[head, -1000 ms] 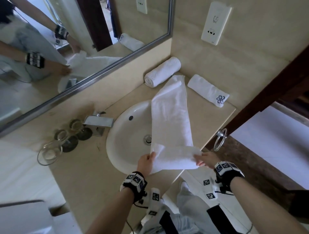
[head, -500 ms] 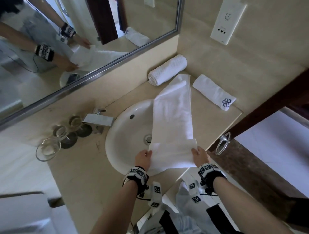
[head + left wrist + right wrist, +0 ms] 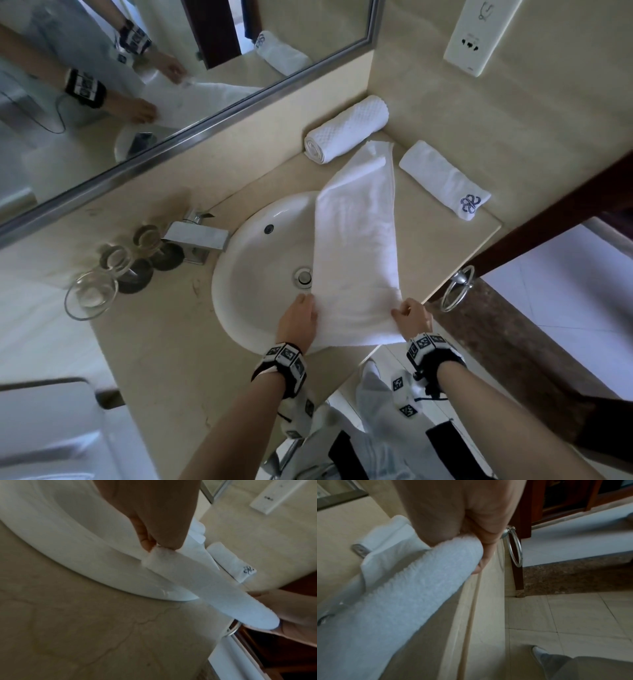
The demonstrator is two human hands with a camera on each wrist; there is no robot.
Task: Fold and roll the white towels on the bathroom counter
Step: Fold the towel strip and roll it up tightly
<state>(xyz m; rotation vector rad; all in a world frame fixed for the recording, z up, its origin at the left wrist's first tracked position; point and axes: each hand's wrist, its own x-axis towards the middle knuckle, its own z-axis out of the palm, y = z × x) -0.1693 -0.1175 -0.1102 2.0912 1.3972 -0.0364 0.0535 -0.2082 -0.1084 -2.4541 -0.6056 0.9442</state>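
A long white towel (image 3: 356, 240) lies across the right side of the sink (image 3: 260, 260) and the counter (image 3: 435, 236), its near end turned over into a fold. My left hand (image 3: 301, 317) pinches the left end of that fold (image 3: 154, 554). My right hand (image 3: 412, 317) grips the right end, fingers curled round it (image 3: 453, 555). Two rolled towels lie at the back: a waffle-textured roll (image 3: 347, 128) and a smaller roll with a blue emblem (image 3: 445, 180).
A chrome tap (image 3: 197, 236) and several glasses (image 3: 113, 270) stand left of the sink. A mirror (image 3: 137, 68) runs along the back wall. A towel ring (image 3: 457, 287) hangs at the counter's right front edge. A wall socket (image 3: 478, 34) sits upper right.
Both hands have carried the turned-over near end forward along the towel, and the fold now lies flatter and tighter over the sink's front edge. The view has moved closer.
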